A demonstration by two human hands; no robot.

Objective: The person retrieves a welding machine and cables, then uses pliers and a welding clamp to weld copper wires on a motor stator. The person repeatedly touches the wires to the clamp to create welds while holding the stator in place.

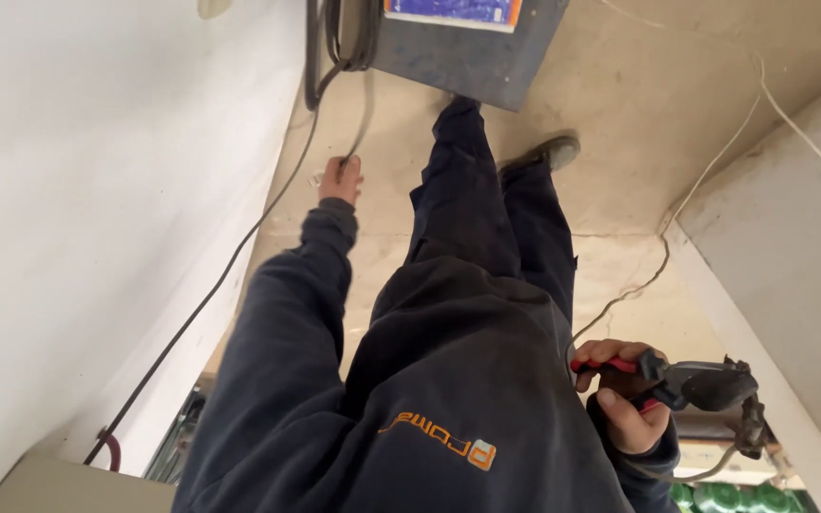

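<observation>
Gripping a dark cable [365, 104] beneath a grey box [472, 52], the left hand [340, 180] reaches ahead while the right hand [620, 391] clenches red-handled cutters [686, 380]. Cable appears uncut; a thin white wire [667, 228] trails across the concrete floor [639, 95].

Label on box: a rectangular sticker [453, 11] sits on the grey metal box [486, 57] at the top centre of the view, cut off by the upper edge.
Label colours: blue field, pale band along one side, an orange strip at its right end.
Print on clothing: an orange and pale outlined emblem [441, 442] on the dark sweatshirt, low in the view, seen upside down.
Green packs: a row of green round-topped containers [738, 496] at the bottom right corner, only partly in view.
Screens and signs: none visible.
</observation>
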